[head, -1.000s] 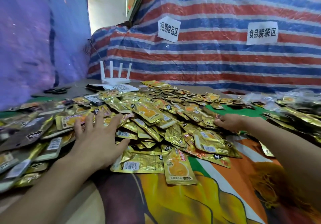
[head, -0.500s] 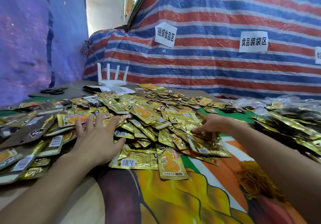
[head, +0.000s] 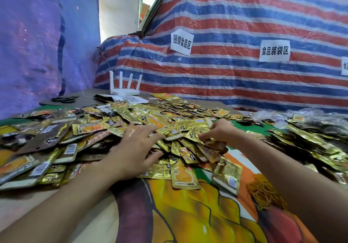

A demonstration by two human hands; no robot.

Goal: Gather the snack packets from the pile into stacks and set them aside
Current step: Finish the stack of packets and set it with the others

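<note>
Your left hand [head: 131,148] lies flat on the pile with the fingers straight and spread. It presses the snack packets [head: 169,124] down and holds nothing. Your right hand [head: 219,132] is at the near right part of the same pile. Its fingers are bent and pinch a few packets there, though the blur hides the thumb.

The pile covers the middle and the left of the table, on the printed cloth [head: 188,214]. One single packet [head: 185,175] lies apart at the near edge, just in front of your left hand.

I judge that these packets are thin foil pouches, very light and flat, with stiff sealed borders and a soft middle. The glossy foil is probably slippery, so packets slide on each other and a loose stack will fan out easily. They do not seem fragile, but they can crease.

Do not pull a packet by one corner, because its neighbours will come with it. Take several together across the short sealed ends, with the thumb on top and the fingers below, and squeeze through the middle. Let the flat hand hold the rest of the pile back. The rubber bands [head: 263,193] beside your right forearm may serve to bind a stack.
</note>
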